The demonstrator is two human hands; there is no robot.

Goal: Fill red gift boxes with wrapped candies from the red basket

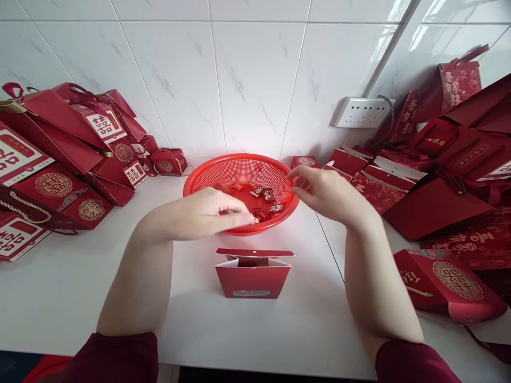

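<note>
My left hand [199,211] reaches over the front left of a red mesh plastic basket [184,192]. Its thumb and forefinger look stretched out and apart, slightly blurred, with the fingertips close to a shiny wrapped candy [259,215]. Several small candies [268,195] in red and dark wrappers lie inside the basket. At the right rim hovers my right hand [325,192], fingers loosely bent and apart, and I see nothing between them. Between my forearms a red paper gift box [254,279] stands upright with its top flaps parted and an oval window low on the front.
Red gift boxes [54,186] are piled on the left of the white table [99,266]. More red boxes and bags [439,197] crowd the right side. A white power strip [362,112] is on the tiled wall. Small red boxes [170,161] stand near the basket.
</note>
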